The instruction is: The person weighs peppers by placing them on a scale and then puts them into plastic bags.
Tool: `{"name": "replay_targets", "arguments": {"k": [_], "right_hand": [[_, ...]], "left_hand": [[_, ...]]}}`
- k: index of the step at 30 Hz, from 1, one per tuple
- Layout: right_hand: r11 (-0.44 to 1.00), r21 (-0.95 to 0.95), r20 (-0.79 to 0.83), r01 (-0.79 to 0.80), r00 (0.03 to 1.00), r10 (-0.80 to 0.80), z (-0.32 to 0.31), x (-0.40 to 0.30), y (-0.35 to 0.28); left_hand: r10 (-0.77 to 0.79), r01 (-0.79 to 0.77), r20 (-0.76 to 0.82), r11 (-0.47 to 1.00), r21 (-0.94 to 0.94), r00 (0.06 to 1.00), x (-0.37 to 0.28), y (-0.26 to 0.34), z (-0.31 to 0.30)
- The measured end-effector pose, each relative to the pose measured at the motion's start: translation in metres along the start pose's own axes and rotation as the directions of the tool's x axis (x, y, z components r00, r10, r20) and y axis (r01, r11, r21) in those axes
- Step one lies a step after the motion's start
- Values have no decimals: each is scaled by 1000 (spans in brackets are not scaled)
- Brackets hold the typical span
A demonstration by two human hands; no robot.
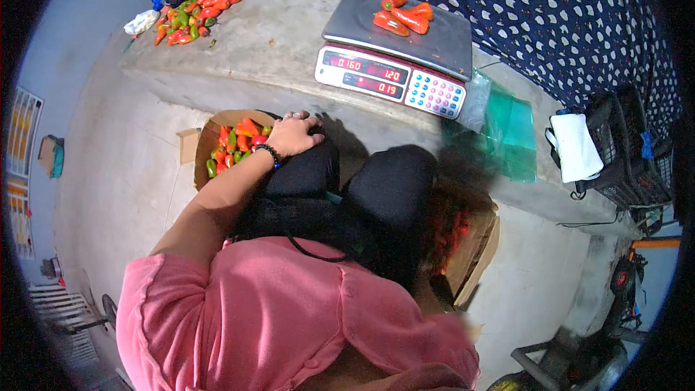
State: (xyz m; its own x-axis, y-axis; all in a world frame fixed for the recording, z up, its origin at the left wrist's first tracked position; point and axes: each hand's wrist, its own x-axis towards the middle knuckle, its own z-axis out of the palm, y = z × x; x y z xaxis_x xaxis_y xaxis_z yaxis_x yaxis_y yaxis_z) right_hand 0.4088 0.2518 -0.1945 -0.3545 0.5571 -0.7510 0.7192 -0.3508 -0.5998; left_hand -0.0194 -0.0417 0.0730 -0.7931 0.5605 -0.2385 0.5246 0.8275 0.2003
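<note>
My left hand (294, 134) rests on my left knee (304, 168), holding nothing, with its fingers slightly spread. Just left of it, a cardboard box (202, 144) on the floor holds red, orange and green peppers (232, 142). My right hand is out of view. Ahead of me, a digital price scale (374, 79) stands on the concrete ledge, its red display lit. Several red-orange peppers (404, 15) lie on its dark weighing plate (347, 16). A second cardboard box (478, 260), with red peppers in shadow inside, sits on the floor by my right leg.
A loose pile of mixed peppers (195, 13) lies at the ledge's left end, beside a white crumpled bag (142, 22). Green plastic bags (507, 125) hang over the ledge edge, right of the scale. Farther right are black plastic crates (619, 157) and a white cloth-like item (575, 146).
</note>
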Motion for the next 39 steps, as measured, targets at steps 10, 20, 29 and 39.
{"name": "replay_targets", "arguments": {"k": [10, 20, 29, 39], "right_hand": [[999, 31, -9, -28, 1000, 29, -5, 1, 10], [986, 123, 55, 115, 991, -123, 17, -24, -49], [552, -80, 9, 830, 555, -832, 34, -124, -360], [197, -536, -107, 821, 166, -980, 173, -54, -558]], "left_hand": [[1, -1, -2, 1000, 9, 1000, 0, 4, -1], [17, -17, -1, 1000, -21, 1000, 0, 6, -9], [-20, 20, 12, 1000, 9, 1000, -8, 10, -11], [-23, 21, -26, 999, -50, 999, -14, -2, -19]]}}
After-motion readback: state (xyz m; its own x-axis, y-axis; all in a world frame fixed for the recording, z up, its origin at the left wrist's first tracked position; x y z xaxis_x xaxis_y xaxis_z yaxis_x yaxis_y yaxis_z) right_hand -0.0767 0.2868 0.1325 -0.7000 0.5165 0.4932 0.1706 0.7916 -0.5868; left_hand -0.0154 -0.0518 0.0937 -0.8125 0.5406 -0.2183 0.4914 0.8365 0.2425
